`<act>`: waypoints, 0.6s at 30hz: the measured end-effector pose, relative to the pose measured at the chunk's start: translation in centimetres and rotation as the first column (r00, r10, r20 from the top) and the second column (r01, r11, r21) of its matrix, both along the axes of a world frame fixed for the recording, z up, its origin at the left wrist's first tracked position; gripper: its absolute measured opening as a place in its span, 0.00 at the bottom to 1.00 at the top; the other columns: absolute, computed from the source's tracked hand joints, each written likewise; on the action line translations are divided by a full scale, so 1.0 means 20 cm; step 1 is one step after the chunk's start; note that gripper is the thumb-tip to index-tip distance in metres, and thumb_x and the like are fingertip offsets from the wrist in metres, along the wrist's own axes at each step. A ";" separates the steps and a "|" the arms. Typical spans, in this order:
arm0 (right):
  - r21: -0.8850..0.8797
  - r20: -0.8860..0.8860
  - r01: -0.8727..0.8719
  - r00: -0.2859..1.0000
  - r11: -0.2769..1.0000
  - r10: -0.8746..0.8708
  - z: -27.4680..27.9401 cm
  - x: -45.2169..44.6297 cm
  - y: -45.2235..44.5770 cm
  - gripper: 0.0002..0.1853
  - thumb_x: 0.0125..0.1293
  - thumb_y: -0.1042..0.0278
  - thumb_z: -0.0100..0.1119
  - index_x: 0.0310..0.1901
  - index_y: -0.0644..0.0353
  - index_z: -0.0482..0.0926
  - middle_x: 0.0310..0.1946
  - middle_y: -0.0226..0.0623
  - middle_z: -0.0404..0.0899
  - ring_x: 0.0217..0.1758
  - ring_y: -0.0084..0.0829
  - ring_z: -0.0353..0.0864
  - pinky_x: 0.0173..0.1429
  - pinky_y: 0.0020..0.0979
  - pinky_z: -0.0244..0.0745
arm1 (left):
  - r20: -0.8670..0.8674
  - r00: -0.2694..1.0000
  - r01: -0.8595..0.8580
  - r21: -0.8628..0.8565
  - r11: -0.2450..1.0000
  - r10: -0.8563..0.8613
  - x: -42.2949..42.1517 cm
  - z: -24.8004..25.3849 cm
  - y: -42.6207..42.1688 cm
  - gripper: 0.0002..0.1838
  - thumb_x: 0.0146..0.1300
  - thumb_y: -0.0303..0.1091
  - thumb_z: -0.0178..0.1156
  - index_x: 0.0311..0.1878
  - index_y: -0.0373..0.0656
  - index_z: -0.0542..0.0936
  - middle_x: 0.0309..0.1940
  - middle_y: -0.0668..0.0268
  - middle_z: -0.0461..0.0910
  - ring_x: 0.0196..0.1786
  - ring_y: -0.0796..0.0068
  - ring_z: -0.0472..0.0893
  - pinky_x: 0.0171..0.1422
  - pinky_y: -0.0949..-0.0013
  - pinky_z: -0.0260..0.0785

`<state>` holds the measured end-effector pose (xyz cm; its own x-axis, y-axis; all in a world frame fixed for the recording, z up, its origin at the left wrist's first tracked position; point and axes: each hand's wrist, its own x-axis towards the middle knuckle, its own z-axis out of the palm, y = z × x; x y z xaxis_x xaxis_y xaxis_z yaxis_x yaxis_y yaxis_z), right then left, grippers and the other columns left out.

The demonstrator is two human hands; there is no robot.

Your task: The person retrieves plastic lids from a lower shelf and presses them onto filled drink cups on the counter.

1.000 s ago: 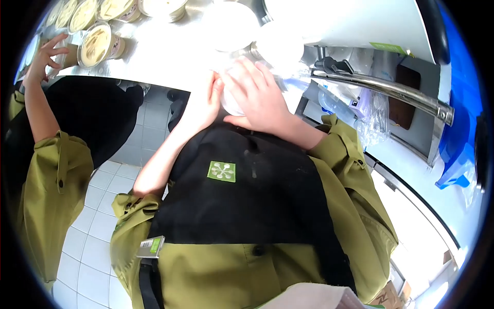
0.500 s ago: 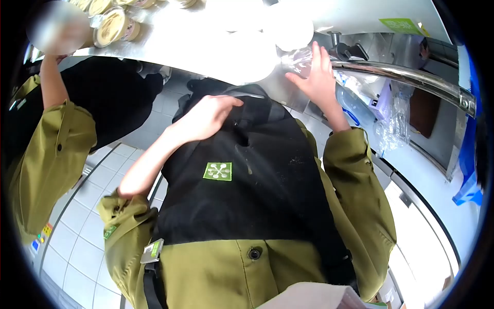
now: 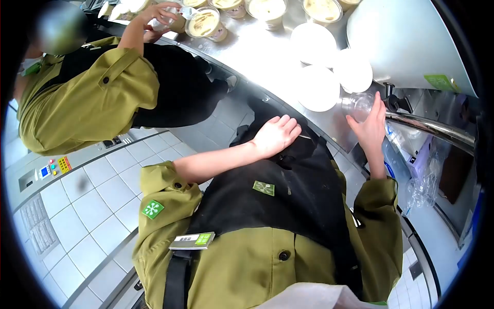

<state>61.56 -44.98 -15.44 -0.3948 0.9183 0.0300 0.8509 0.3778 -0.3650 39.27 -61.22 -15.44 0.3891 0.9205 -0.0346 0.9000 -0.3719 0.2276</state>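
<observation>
At the counter edge, my right hand has its thumb and fingers around the near side of clear round plastic lids; how many are stacked I cannot tell. Just left of them sit several round white pieces, too overexposed for detail. My left hand is in front of my black apron, below the counter edge, its fingers curled in. A thin pale strip shows by its fingertips; whether the hand grips it is unclear.
Filled cups of pale, creamy food stand along the steel counter. At left, a co-worker's hand handles a clear lid at one cup. A metal rail and a steel housing are on my right.
My view has shifted left and up, showing more cups and the co-worker, who has both hands at the cups. My right hand stays at the clear lids; my left hand remains curled before the apron.
</observation>
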 end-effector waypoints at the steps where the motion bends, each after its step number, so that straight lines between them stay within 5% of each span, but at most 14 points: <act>1: -0.022 -0.003 0.020 1.000 1.000 -0.020 0.01 0.00 -0.01 0.54 0.43 0.58 0.73 0.69 0.61 0.50 0.61 0.52 0.60 0.63 0.52 0.64 0.59 0.43 0.69 | -0.004 1.000 0.000 0.001 1.000 0.000 0.02 0.00 0.00 0.11 0.52 0.32 0.53 0.39 0.41 0.75 0.34 0.65 0.70 0.37 0.71 0.74 0.40 0.72 0.70; 11: 0.055 0.030 0.025 0.999 0.998 -0.027 -0.03 0.02 0.00 0.53 0.44 0.59 0.72 0.69 0.60 0.50 0.61 0.52 0.59 0.63 0.53 0.64 0.61 0.44 0.68 | 0.000 1.000 0.012 0.000 1.000 -0.012 0.05 -0.02 0.03 0.08 0.52 0.31 0.54 0.35 0.41 0.75 0.34 0.64 0.71 0.37 0.68 0.74 0.40 0.69 0.69; 18: 0.044 -0.103 0.053 0.994 0.998 -0.049 0.00 0.04 -0.05 0.53 0.43 0.63 0.73 0.70 0.57 0.50 0.62 0.55 0.58 0.64 0.54 0.63 0.63 0.43 0.66 | 0.014 0.999 0.042 -0.009 0.999 -0.042 0.03 -0.02 0.05 0.06 0.52 0.31 0.55 0.33 0.42 0.75 0.34 0.64 0.71 0.37 0.67 0.74 0.40 0.67 0.69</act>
<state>62.38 -45.98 -15.35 -0.3402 0.9338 0.1109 0.8291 0.3535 -0.4332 39.92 -60.27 -15.91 0.4279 0.9030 -0.0375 0.8803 -0.4070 0.2438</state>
